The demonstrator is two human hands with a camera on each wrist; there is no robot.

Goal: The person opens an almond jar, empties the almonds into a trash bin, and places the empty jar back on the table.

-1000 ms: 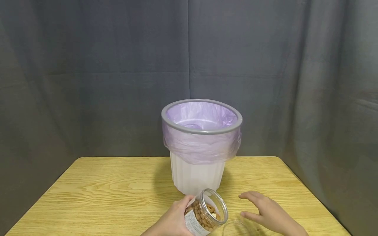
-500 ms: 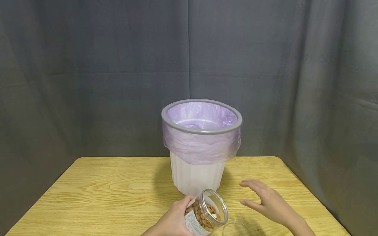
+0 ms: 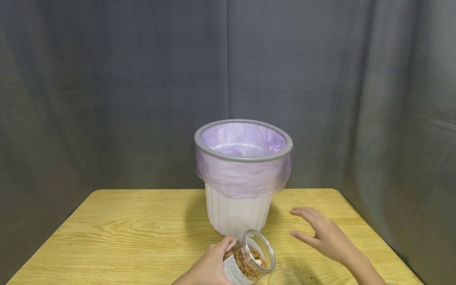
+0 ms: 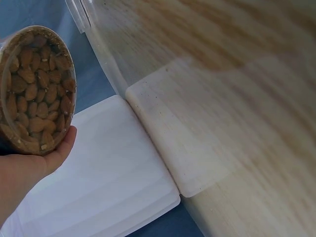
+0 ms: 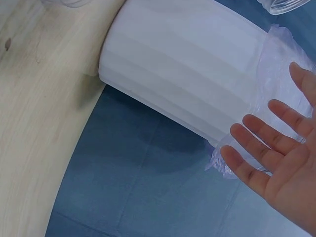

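The left hand [image 3: 210, 267] held a clear jar of nuts [image 3: 249, 257] tipped on its side, low over the near edge of the wooden bench [image 3: 124, 225]. A clear lid [image 3: 283, 276] lay just beside the jar. The right hand [image 3: 325, 235] was flat and open, holding nothing. Farther back stood a white bin [image 3: 236, 213] with a purple bag [image 3: 242, 178].

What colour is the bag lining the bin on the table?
Pale purple, translucent: the thin plastic liner bag is folded over the white ribbed bin's grey rim. Best seen in the head view.
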